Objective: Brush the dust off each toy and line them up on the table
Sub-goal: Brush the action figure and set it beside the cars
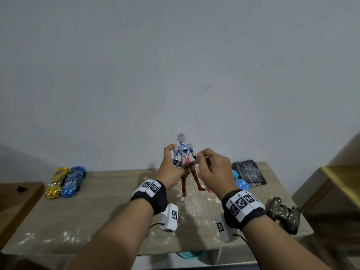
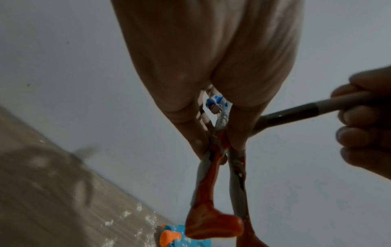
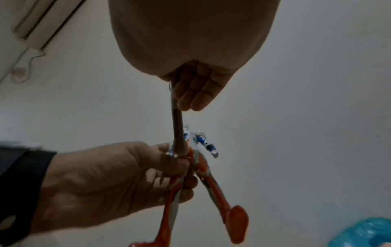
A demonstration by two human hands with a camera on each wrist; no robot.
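Head view shows the action figure (image 1: pixel 186 162) held upright above the middle of the table (image 1: pixel 97 211), its feet clear of the dusty top: silver crested head, blue and silver chest, a red stripe down the belly, red legs. The left hand (image 1: pixel 171 168) wraps its fingers round the figure's waist from behind, thumb up by the shoulder. The right hand (image 1: pixel 214 170) pinches a thin brush (image 1: pixel 196 161) between thumb and fingertips, its tip lying across the figure's hips. Motion blur smears the head, and the bristles are hard to make out. Gold toy car (image 1: pixel 55 182) and blue toy car (image 1: pixel 73 181) sit touching at the table's left. Right-hand toys are partly hidden behind the wrist.
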